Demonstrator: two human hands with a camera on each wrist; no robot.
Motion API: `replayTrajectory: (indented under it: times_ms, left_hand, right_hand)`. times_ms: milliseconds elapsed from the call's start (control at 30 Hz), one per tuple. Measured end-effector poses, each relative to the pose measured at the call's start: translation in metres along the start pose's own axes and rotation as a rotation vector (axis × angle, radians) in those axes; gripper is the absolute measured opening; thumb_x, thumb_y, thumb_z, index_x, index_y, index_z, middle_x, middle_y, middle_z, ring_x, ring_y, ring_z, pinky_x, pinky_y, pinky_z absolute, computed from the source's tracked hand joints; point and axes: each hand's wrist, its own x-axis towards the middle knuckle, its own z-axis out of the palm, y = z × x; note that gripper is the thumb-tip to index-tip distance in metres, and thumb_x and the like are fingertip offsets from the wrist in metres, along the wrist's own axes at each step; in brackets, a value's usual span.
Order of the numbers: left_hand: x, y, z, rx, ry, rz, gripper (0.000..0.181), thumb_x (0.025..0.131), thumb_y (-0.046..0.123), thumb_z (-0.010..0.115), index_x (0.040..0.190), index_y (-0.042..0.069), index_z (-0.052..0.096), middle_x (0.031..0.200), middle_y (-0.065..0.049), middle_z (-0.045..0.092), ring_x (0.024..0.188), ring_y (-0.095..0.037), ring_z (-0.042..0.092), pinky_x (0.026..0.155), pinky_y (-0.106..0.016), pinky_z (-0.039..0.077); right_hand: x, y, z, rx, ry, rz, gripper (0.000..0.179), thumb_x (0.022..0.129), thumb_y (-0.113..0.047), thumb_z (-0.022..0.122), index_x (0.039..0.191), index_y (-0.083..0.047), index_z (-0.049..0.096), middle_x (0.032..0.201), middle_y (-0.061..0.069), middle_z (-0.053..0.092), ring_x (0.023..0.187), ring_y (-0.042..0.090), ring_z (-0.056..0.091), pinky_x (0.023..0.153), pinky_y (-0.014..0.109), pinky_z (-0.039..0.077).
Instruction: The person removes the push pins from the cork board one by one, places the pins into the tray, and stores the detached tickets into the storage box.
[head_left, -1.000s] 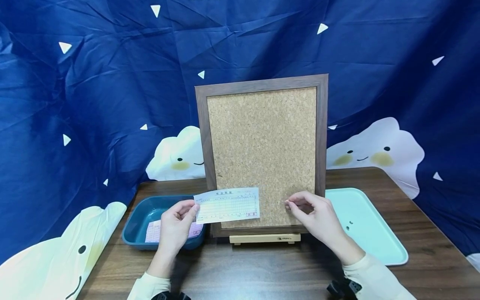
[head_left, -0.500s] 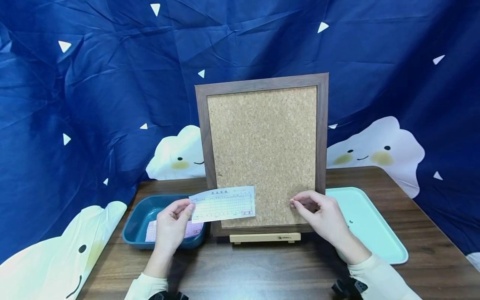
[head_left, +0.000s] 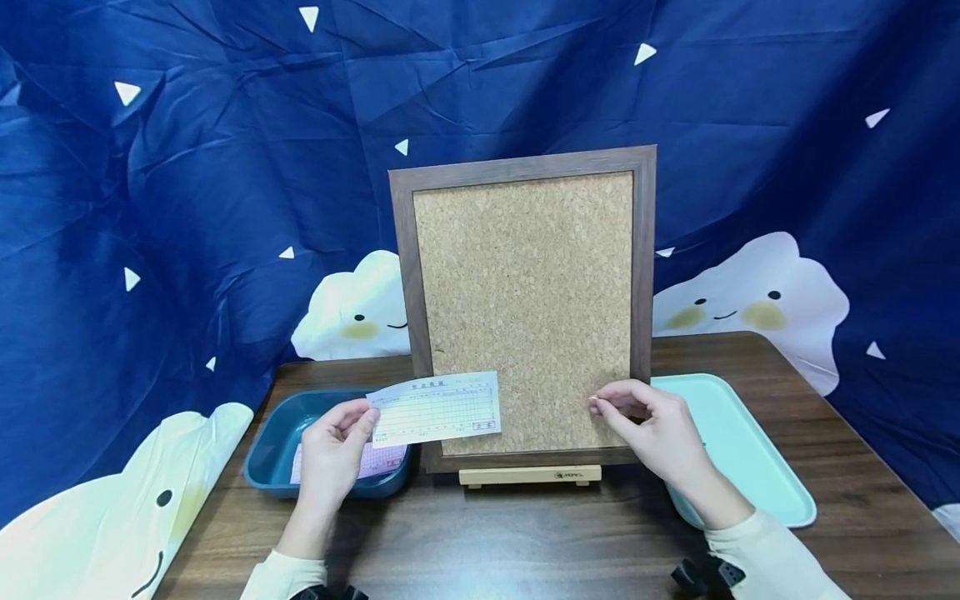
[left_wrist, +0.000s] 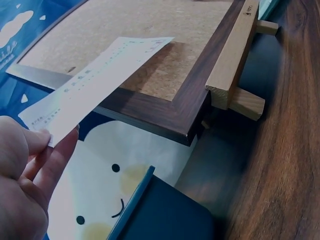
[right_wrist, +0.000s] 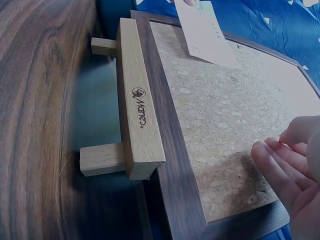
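Observation:
My left hand (head_left: 333, 450) pinches the left edge of a printed paper slip (head_left: 437, 410) between thumb and fingers. The slip stands in front of the lower left of a framed cork board (head_left: 525, 283); the left wrist view shows it tilted, with its shadow on the cork. My right hand (head_left: 660, 429) is before the board's lower right, thumb and index fingertips together on a tiny pale thing (head_left: 593, 401), too small to make out. From the right wrist, the right hand's fingers (right_wrist: 280, 170) appear close over the cork and largely hide what they pinch.
A wooden stand (head_left: 530, 476) supports the board on the brown table (head_left: 517, 542). On the left, a dark teal bin (head_left: 262, 454) contains pink printed slips (head_left: 382, 460). To the right lies a mint tray (head_left: 757, 462), partly behind the right hand. A blue cloth (head_left: 225, 167) hangs behind.
My left hand has drifted left with the paper slip, while the right hand has shifted right along the board. The small dark bits on the tray are now mostly hidden behind the right hand.

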Motion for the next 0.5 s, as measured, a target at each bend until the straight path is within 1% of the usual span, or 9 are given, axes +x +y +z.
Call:
replayTrajectory:
  times_ms: [200,333,500]
  left_hand:
    - [0.000,0.000,-0.003,0.012,0.002,0.022,0.018,0.100,0.004,0.076,0.116,-0.005,0.078,0.109,-0.027,0.079,0.081,0.004,0.070,0.075,-0.012,0.059]
    - [0.000,0.000,-0.005,0.014,-0.001,0.030,0.019,0.100,0.005,0.076,0.116,-0.005,0.078,0.109,-0.027,0.079,0.082,0.004,0.070,0.075,-0.012,0.059]
    - [0.000,0.002,-0.006,0.022,-0.006,0.012,0.020,0.101,0.006,0.076,0.118,-0.004,0.077,0.111,-0.027,0.079,0.082,0.005,0.071,0.076,-0.012,0.059]
  right_hand:
    - [-0.001,0.001,-0.003,-0.004,0.002,0.007,0.025,0.086,0.015,0.080,0.097,-0.007,0.079,0.087,0.007,0.082,0.083,-0.013,0.070,0.072,0.008,0.054]
    - [-0.001,0.000,-0.007,-0.009,0.002,0.022,0.022,0.089,0.012,0.079,0.097,-0.008,0.079,0.087,0.008,0.082,0.083,-0.013,0.071,0.070,0.008,0.054]
    - [-0.001,0.001,-0.011,-0.028,0.016,0.027,0.022,0.088,0.012,0.080,0.097,-0.008,0.079,0.086,0.009,0.082,0.082,-0.013,0.070,0.069,0.008,0.054]
